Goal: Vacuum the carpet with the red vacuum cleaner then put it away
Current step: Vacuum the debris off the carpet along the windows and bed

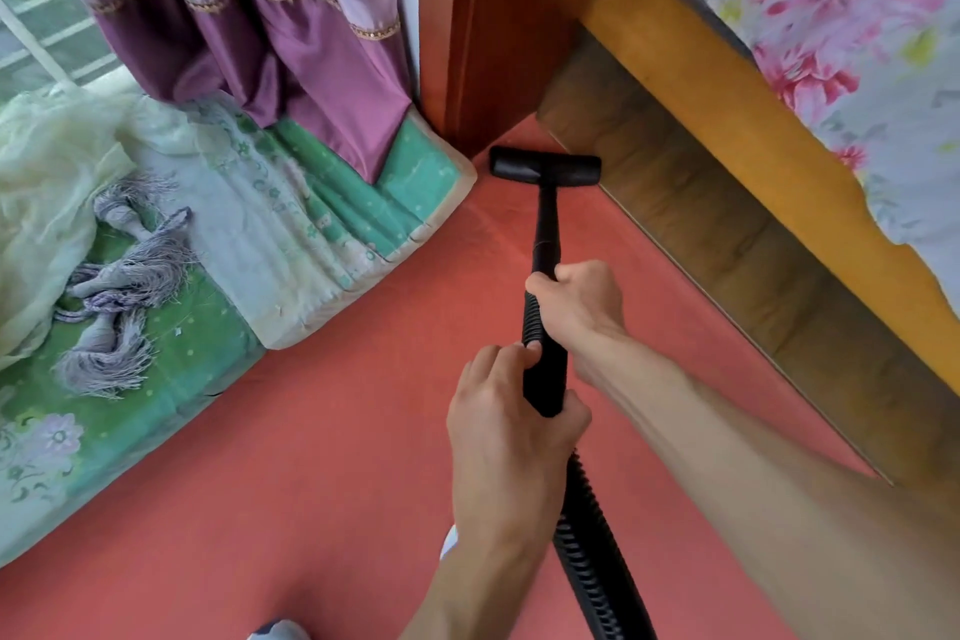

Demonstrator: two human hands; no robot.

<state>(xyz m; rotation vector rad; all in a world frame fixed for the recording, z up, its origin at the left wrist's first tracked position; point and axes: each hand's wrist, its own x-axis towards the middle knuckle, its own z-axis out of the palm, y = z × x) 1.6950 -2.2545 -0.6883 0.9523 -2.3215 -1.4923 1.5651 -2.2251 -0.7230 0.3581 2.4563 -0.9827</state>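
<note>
Gripping the wand (546, 224) with right hand (576, 299) ahead, left hand (511, 426) behind, for steering the nozzle (545, 165) into that carpet (311, 431) corner.

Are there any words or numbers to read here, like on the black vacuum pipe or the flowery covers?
No words, numbers or labels can be read anywhere in this picture.
The black vacuum pipe and its floor head: plain, no brand showing.
The green mattress and the bed sheet: only flower patterns, no writing.
The purple curtain: only a gold trim.
</note>
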